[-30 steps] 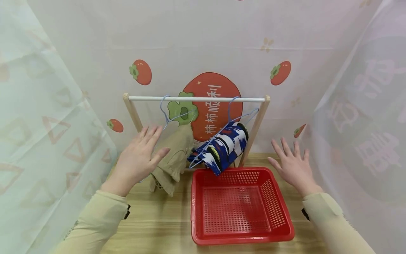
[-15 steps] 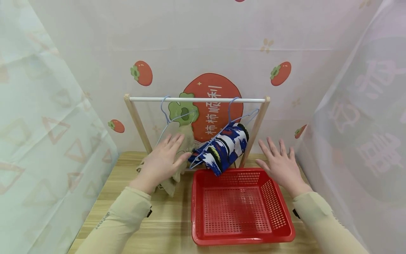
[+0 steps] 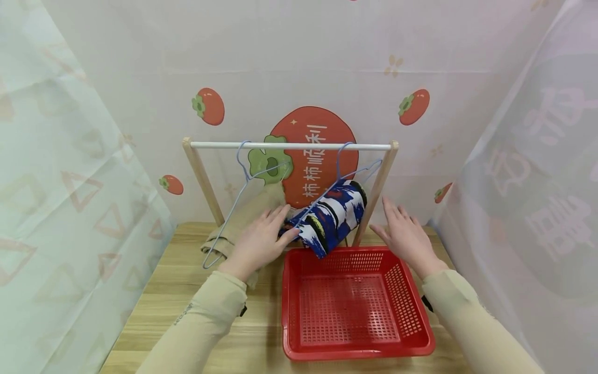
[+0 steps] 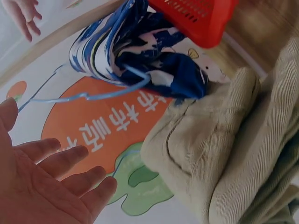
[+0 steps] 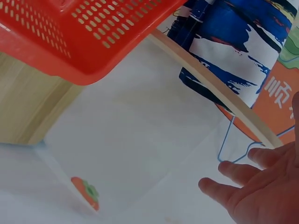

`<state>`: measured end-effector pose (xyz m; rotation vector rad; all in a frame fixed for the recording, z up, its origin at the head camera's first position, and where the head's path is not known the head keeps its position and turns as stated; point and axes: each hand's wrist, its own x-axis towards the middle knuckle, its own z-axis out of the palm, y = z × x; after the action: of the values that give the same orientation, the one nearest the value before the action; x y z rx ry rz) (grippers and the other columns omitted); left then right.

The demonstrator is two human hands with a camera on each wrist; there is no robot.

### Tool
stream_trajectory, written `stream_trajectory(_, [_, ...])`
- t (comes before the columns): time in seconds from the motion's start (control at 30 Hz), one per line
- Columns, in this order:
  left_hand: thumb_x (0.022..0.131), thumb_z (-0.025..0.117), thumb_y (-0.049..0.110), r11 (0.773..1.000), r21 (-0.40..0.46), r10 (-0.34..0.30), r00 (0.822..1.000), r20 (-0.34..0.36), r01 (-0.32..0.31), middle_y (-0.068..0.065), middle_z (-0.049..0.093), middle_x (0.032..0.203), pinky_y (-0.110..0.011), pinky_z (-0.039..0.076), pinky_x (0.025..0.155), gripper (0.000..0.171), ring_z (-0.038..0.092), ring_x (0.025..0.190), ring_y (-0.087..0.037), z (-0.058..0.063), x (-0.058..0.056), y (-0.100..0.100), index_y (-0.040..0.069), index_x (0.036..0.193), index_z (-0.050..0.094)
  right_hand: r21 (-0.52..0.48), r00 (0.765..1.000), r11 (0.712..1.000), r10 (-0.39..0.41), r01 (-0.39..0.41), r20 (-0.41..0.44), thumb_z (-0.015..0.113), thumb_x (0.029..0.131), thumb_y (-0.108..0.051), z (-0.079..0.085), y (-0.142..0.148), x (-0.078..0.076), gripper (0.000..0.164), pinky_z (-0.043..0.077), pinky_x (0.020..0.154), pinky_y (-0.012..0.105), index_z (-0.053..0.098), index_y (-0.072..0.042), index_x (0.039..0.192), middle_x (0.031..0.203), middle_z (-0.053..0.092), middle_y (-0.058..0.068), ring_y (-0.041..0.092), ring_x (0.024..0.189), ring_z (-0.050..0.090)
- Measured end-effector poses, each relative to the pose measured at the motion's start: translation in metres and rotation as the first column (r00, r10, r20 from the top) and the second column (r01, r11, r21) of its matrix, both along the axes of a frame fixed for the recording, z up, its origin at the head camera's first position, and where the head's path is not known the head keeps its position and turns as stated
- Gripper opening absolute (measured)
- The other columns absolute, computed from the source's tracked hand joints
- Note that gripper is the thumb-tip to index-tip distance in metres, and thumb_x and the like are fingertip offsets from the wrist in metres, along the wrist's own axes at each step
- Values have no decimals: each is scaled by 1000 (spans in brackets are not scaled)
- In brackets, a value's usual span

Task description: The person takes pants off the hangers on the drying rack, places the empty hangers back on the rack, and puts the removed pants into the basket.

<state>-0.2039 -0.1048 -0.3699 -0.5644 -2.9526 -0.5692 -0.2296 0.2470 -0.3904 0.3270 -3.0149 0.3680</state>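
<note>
A pale sheet printed with persimmons [image 3: 309, 124] hung behind a wooden table [image 3: 154, 296], where a small rack [image 3: 299, 146] stood. From its bar hung two blue hangers [image 3: 337, 165], khaki trousers [image 3: 270, 197] draped over the left one and a blue-and-white patterned cloth [image 3: 338, 213] over the right. The person's left hand [image 3: 262, 239] hovered before the trousers, its fingers extended and slightly spread; the right hand [image 3: 407, 238] was held near the rack's right post, fingers loosely extended, thumb apart. A red basket [image 3: 287, 311] sat in front, below the patterned cloth.
</note>
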Motion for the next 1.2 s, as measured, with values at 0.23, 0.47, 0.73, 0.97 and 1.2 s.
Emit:
stream_trajectory(0.23, [101, 46, 64, 997, 61, 46, 997, 69, -51, -8, 43, 160, -60, 41, 110, 76, 45, 143, -37, -14, -7, 10, 18, 161, 33, -187, 998, 981, -44, 52, 45, 51, 108, -42, 13, -3, -15, 81, 43, 103, 66, 6, -5, 164, 159, 34, 29, 52, 134, 47])
stream_trajectory(0.47, [103, 50, 59, 993, 86, 73, 996, 56, -78, -17, 58, 145, -56, 50, 103, 70, 62, 123, -40, -23, -12, 14, 14, 156, 44, -363, 1000, 932, 17, -20, -11, 46, 110, -37, 22, -2, -26, 72, 41, 108, 63, 9, -6, 164, 156, 39, 26, 49, 132, 52])
stream_trajectory(0.73, [103, 56, 51, 983, 144, 97, 990, 102, -111, -22, 63, 136, -54, 49, 103, 61, 62, 122, -40, -30, -13, 18, 6, 144, 58, -542, 998, 840, 19, 15, 57, 46, 111, -34, 30, -4, -35, 67, 47, 104, 58, 14, -11, 165, 153, 44, 26, 45, 134, 52])
stream_trajectory(0.97, [102, 62, 41, 967, 223, 91, 986, 140, -121, -18, 69, 127, -49, 51, 103, 48, 65, 119, -35, -37, -21, 19, 3, 130, 69, -670, 994, 741, 39, 42, 105, 47, 110, -30, 35, -3, -44, 61, 52, 101, 48, 22, -12, 164, 154, 45, 24, 40, 133, 55])
stream_trajectory(1.2, [102, 62, 43, 955, 261, 95, 978, 186, -143, -12, 74, 114, -47, 53, 96, 42, 67, 111, -33, -44, -31, 21, 7, 118, 75, -735, 988, 674, 50, 73, 145, 48, 110, -31, 37, -1, -54, 57, 56, 93, 40, 34, -6, 159, 150, 49, 25, 41, 132, 55])
